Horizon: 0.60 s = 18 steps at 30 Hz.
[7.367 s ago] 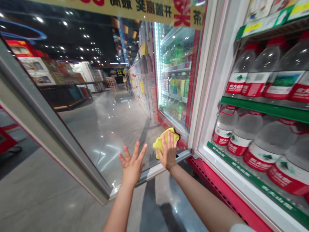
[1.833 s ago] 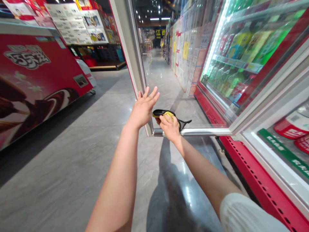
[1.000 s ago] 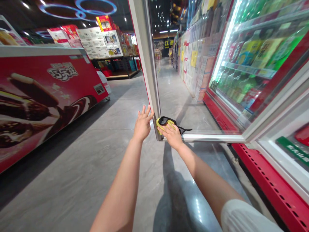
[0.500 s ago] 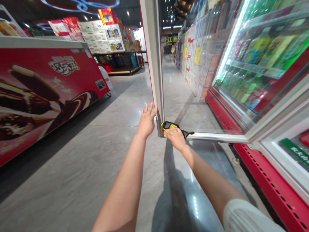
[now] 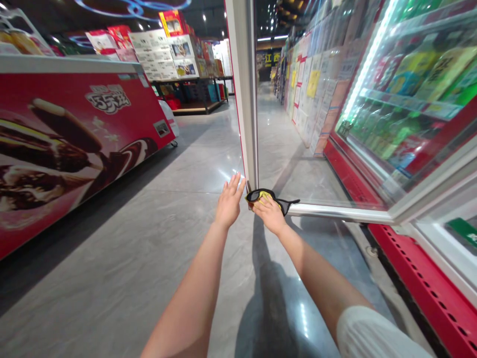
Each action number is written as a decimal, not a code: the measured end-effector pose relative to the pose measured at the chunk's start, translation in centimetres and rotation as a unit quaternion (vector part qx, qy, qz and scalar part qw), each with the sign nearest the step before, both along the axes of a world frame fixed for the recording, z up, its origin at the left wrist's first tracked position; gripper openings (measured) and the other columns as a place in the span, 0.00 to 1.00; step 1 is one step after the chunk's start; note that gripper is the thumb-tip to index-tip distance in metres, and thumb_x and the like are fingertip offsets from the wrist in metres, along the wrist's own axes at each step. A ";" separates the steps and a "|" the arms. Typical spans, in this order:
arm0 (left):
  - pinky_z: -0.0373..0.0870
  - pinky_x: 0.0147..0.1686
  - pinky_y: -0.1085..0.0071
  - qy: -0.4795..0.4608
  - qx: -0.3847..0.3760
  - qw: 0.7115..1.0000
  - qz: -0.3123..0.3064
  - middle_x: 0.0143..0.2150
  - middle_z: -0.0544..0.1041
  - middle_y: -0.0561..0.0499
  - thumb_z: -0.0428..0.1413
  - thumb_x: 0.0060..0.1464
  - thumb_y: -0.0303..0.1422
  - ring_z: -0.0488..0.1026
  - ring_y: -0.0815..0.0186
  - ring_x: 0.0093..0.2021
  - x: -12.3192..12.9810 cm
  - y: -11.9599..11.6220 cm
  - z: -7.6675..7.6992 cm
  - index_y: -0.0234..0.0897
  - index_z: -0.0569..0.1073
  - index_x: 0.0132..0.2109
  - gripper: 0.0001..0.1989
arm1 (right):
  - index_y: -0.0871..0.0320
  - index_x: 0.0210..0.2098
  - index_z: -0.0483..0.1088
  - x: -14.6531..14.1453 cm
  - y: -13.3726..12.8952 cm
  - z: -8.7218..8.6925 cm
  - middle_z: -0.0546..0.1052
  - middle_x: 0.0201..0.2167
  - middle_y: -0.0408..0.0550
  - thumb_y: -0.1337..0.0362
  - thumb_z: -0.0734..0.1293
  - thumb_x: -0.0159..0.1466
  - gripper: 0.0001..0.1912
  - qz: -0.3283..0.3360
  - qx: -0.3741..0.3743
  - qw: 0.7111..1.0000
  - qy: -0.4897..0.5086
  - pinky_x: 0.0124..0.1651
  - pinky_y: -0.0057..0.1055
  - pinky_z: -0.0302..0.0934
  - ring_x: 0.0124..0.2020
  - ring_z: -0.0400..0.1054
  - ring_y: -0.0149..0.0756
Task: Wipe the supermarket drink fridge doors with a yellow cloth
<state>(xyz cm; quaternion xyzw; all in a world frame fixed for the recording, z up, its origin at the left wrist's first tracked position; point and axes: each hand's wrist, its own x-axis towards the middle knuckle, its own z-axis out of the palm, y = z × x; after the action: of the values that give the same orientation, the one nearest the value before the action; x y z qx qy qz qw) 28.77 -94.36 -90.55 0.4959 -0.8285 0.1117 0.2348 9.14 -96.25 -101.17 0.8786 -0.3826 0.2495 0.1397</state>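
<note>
An open glass door (image 5: 346, 213) with a white metal frame stands ahead of me. My left hand (image 5: 228, 204) is at the lower left corner of its frame, fingers stretched out, and nothing shows in it. My right hand (image 5: 270, 214) lies on a yellow and black cloth (image 5: 283, 205), pressing it at the door's bottom left corner. The fingers of this hand are spread over the cloth. Whether my left fingertips touch the door edge, I cannot tell.
A red ice cream freezer (image 5: 122, 124) stands on the left. Lit shelves of bottles (image 5: 395, 124) are on the right, above a red vented base (image 5: 421, 278). Stacked boxes (image 5: 152, 54) sit on a rack further back.
The view has turned slightly left, so the door and freezer appear further right. My left hand has moved a little down along the door edge, its fingers closer together. The cloth remains under my right hand.
</note>
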 end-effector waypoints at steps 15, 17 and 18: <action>0.54 0.70 0.47 -0.033 0.037 0.995 -0.091 0.76 0.50 0.41 0.41 0.54 0.13 0.42 0.60 0.76 -2.4 0.9 -6.5 0.38 0.46 0.75 0.42 | 0.57 0.58 0.71 -4.5 0.4 0.3 0.77 0.54 0.51 0.68 0.59 0.72 0.18 -0.008 0.038 0.997 0.073 0.65 0.45 0.57 0.60 0.64 0.42; 0.55 0.70 0.47 -0.036 0.037 0.993 -0.102 0.75 0.51 0.42 0.41 0.55 0.14 0.41 0.60 0.76 -2.8 0.8 -6.8 0.38 0.46 0.74 0.42 | 0.57 0.58 0.71 -5.2 0.7 0.7 0.77 0.52 0.51 0.68 0.60 0.72 0.17 -0.009 0.036 0.996 0.080 0.64 0.46 0.58 0.59 0.65 0.43; 0.55 0.70 0.47 -0.039 0.038 0.993 -0.108 0.75 0.51 0.42 0.41 0.55 0.14 0.42 0.60 0.76 -3.1 0.7 -6.9 0.38 0.47 0.74 0.41 | 0.57 0.58 0.71 -5.5 0.8 0.9 0.78 0.51 0.51 0.67 0.60 0.72 0.17 -0.009 0.036 0.996 0.084 0.64 0.45 0.59 0.58 0.66 0.43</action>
<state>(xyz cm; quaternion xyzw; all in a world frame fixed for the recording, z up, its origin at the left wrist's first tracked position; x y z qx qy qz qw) 25.66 -93.62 -97.42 0.4078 -0.8893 0.0733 0.1937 3.63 -95.49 -100.31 0.8975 -0.3858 0.1597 0.1418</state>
